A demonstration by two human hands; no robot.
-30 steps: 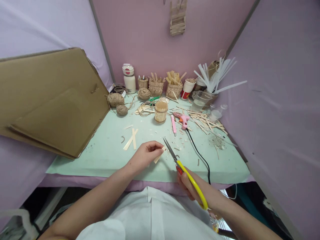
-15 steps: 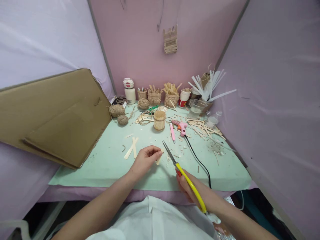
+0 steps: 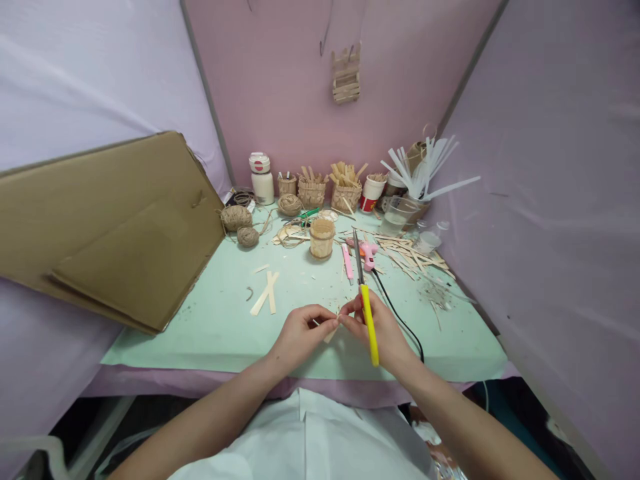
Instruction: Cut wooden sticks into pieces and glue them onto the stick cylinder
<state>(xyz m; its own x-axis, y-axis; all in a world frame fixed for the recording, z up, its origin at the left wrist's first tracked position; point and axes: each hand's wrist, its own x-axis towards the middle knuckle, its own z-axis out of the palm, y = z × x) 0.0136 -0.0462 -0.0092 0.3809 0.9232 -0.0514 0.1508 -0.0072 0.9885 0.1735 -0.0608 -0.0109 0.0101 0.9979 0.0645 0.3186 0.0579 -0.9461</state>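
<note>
Over the front of the table, my left hand (image 3: pixel 304 333) pinches a short pale wooden strip (image 3: pixel 330 335) between thumb and fingers. My right hand (image 3: pixel 384 328) holds yellow-handled scissors (image 3: pixel 369 319), their blades pointing away from me. The thumb and fingertips of that hand meet my left fingertips at the strip's upper end; the exact contact there is too small to make out. Beyond both hands stands a small round wooden tub (image 3: pixel 322 241) with twine bands. Two crossed wooden strips (image 3: pixel 267 293) lie to the left of my hands.
A pink glue gun (image 3: pixel 369 255) with a black cord and a pink craft knife (image 3: pixel 347 262) lie ahead. Wood slivers (image 3: pixel 413 257) spread at the right. Twine balls (image 3: pixel 236 218), stick-filled baskets (image 3: pixel 346 196) and cups line the back. Cardboard (image 3: pixel 120 233) leans on the left.
My right hand has come up and left to meet the left hand at the strip. The scissors have swung upright with it. My left hand has shifted slightly right and nearer to me.
</note>
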